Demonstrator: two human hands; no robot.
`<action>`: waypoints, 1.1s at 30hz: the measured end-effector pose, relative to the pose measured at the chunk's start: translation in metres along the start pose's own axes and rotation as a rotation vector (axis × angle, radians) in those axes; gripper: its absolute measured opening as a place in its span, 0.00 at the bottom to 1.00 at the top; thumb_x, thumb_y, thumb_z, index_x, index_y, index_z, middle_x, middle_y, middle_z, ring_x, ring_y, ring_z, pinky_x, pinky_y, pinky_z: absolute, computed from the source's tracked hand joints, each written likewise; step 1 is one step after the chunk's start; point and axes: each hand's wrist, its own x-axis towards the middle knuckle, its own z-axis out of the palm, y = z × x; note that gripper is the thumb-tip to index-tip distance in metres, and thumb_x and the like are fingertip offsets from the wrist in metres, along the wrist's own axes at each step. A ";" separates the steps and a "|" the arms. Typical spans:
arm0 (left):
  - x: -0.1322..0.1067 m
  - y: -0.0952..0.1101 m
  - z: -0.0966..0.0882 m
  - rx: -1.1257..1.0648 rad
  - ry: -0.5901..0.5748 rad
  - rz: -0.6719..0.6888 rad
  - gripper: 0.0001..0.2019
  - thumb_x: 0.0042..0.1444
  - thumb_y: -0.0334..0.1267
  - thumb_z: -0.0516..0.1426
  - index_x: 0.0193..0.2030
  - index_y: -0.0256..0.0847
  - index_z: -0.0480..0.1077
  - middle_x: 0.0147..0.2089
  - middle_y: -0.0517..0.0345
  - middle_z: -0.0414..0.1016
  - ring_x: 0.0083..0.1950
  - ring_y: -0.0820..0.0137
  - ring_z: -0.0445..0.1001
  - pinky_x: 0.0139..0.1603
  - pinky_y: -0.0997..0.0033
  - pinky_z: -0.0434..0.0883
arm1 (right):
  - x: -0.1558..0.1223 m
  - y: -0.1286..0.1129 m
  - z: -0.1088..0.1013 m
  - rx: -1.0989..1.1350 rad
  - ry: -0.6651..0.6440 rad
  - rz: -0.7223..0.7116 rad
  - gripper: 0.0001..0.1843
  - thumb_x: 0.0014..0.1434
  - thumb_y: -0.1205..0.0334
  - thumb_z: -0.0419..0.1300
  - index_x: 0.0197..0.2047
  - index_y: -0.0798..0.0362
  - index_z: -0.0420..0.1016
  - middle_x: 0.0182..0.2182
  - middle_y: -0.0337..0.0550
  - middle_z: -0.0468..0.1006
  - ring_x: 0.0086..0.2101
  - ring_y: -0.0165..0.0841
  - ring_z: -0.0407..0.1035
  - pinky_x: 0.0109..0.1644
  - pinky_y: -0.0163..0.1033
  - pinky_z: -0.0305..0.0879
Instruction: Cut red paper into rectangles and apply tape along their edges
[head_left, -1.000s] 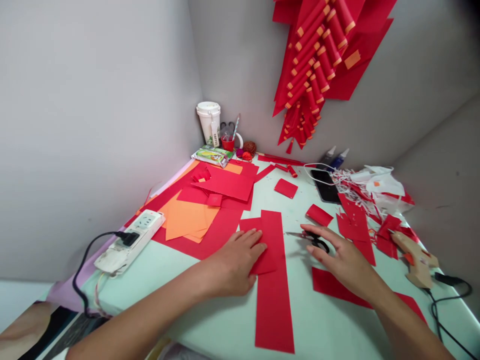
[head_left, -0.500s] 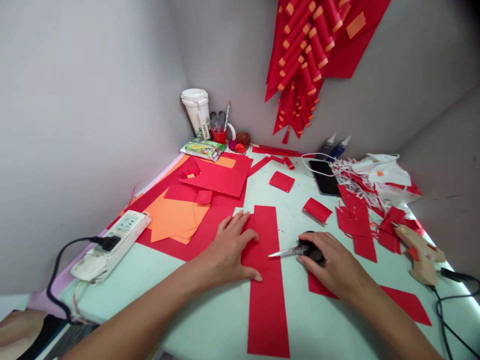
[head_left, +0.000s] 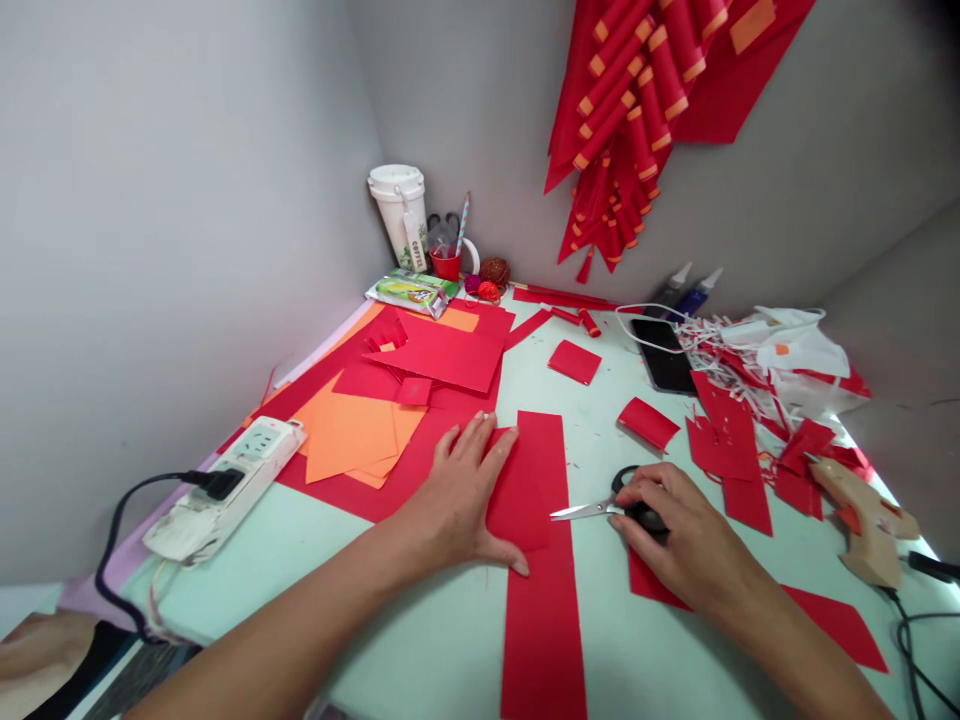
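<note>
The table (head_left: 420, 650) carries the work at a middling stage, as far as can be judged. On the wall above, a hanging (head_left: 637, 110) of red rolls with orange ends already looks assembled. A large red sheet (head_left: 397, 490) lies at the left, orange paper (head_left: 349, 440) on top.

In front of the person, a long red strip (head_left: 544, 630) lies flat and shows no cut across it. A shorter red piece (head_left: 521, 500) overlaps its left part; marking off a length seems the step in hand, with the cutting itself not yet done. The left hand (head_left: 465, 490) is spread, fingers apart, holding that piece down. The right hand (head_left: 675, 510) grips the scissors (head_left: 589, 509), blades together, tips over the strip's right edge; whether they touch it, I cannot tell.

Beyond, a curled piece (head_left: 648, 424) and a small square (head_left: 574, 361) lie cut but unrolled; near the wall is a finished-looking roll (head_left: 589, 322).
</note>
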 end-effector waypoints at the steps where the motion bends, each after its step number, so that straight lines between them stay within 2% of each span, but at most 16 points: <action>1: 0.000 -0.001 0.001 0.003 0.002 0.008 0.65 0.33 0.70 0.62 0.72 0.34 0.42 0.73 0.28 0.40 0.73 0.40 0.36 0.68 0.38 0.38 | 0.000 0.001 0.001 -0.007 0.008 0.011 0.05 0.60 0.58 0.58 0.38 0.49 0.71 0.39 0.47 0.71 0.42 0.41 0.70 0.44 0.46 0.69; 5: 0.000 -0.003 0.005 0.011 0.048 0.046 0.65 0.33 0.71 0.62 0.72 0.35 0.42 0.71 0.27 0.45 0.72 0.39 0.40 0.67 0.36 0.40 | -0.001 0.006 0.001 -0.034 0.020 0.030 0.07 0.59 0.55 0.59 0.38 0.49 0.72 0.39 0.47 0.72 0.41 0.41 0.70 0.43 0.45 0.69; 9: 0.000 -0.001 0.007 0.010 0.143 0.057 0.67 0.28 0.72 0.63 0.71 0.38 0.43 0.69 0.26 0.47 0.69 0.36 0.46 0.63 0.33 0.49 | -0.002 0.009 -0.002 -0.103 0.004 0.039 0.08 0.60 0.55 0.58 0.37 0.50 0.72 0.39 0.48 0.71 0.41 0.41 0.69 0.42 0.44 0.68; 12: -0.001 0.001 0.007 0.019 0.187 0.063 0.68 0.27 0.71 0.64 0.72 0.40 0.42 0.69 0.26 0.47 0.68 0.35 0.48 0.61 0.33 0.54 | -0.003 0.012 -0.004 -0.190 -0.003 0.070 0.11 0.57 0.52 0.62 0.34 0.51 0.72 0.37 0.48 0.70 0.39 0.43 0.68 0.41 0.46 0.68; 16: -0.001 0.006 0.001 0.031 0.206 0.077 0.66 0.30 0.67 0.66 0.72 0.43 0.40 0.69 0.28 0.46 0.68 0.35 0.48 0.60 0.33 0.57 | -0.004 0.013 -0.006 -0.218 -0.060 0.100 0.12 0.56 0.50 0.62 0.33 0.51 0.72 0.33 0.45 0.70 0.37 0.42 0.68 0.39 0.45 0.67; 21: -0.004 0.015 -0.009 0.039 0.199 0.071 0.63 0.36 0.60 0.68 0.72 0.47 0.37 0.69 0.32 0.44 0.68 0.38 0.48 0.60 0.35 0.60 | -0.004 0.010 -0.008 -0.172 -0.101 0.120 0.09 0.60 0.53 0.59 0.36 0.50 0.73 0.34 0.44 0.73 0.38 0.40 0.69 0.38 0.43 0.67; 27: -0.006 0.019 -0.014 0.047 0.207 0.086 0.58 0.42 0.55 0.68 0.72 0.49 0.36 0.69 0.35 0.43 0.68 0.41 0.49 0.60 0.37 0.62 | -0.007 0.013 -0.010 -0.134 -0.152 0.145 0.14 0.60 0.54 0.59 0.48 0.49 0.74 0.39 0.45 0.74 0.42 0.41 0.70 0.40 0.44 0.68; 33: -0.009 0.022 -0.017 0.013 0.213 0.102 0.53 0.47 0.50 0.67 0.72 0.51 0.37 0.68 0.38 0.45 0.68 0.44 0.50 0.60 0.41 0.64 | 0.000 0.007 -0.019 -0.021 -0.237 0.188 0.08 0.61 0.56 0.57 0.40 0.49 0.73 0.38 0.44 0.73 0.40 0.39 0.69 0.41 0.44 0.68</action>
